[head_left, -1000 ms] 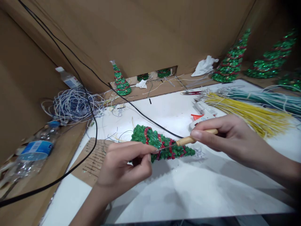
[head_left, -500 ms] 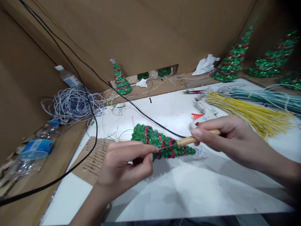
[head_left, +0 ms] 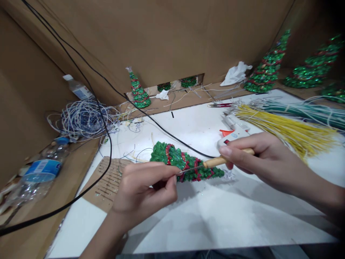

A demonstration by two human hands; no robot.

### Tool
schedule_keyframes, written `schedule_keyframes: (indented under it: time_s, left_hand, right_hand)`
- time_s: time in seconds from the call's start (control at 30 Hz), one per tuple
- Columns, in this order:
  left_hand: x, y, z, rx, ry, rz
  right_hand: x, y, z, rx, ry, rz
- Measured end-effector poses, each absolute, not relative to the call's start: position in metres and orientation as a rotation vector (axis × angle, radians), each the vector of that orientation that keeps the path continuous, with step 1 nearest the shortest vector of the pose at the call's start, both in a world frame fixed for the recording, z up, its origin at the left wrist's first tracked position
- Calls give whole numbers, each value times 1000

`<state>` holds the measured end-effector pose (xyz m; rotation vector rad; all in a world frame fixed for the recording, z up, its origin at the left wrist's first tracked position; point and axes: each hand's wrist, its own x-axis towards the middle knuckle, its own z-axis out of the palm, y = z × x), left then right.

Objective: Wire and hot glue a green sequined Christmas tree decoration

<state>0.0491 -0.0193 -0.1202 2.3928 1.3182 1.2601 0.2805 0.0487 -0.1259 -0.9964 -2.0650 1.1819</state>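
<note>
A small green sequin tree (head_left: 183, 163) with red bands lies on its side on the white table (head_left: 215, 216). My left hand (head_left: 144, 190) is closed in a pinch just in front of the tree's base, at the tip of a thin metal needle. What the fingers pinch is too small to make out. My right hand (head_left: 258, 158) grips the wooden handle of that needle tool (head_left: 215, 161), whose shaft points left toward my left fingertips.
A white glue gun (head_left: 233, 131) lies behind my right hand. Bundles of yellow wires (head_left: 285, 129) and green wires (head_left: 304, 111) lie at right. Finished trees (head_left: 265, 68) stand at the back. A black cable (head_left: 107, 144), a wire tangle (head_left: 83, 118), a bottle (head_left: 37, 176) and slotted cardboard (head_left: 107, 181) sit at left.
Almost nothing moved. My right hand with the needle tool shifted very slightly to the right; my left fingers stayed pinched at the needle's tip.
</note>
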Motion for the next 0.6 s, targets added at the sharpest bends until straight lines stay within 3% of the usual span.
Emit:
schedule_keyframes:
  time_s: [0.6]
  left_hand:
    - [49,-20,-122,2430,1299,1271]
  right_hand:
    - [280,51,-129,-1117,-2018,1239]
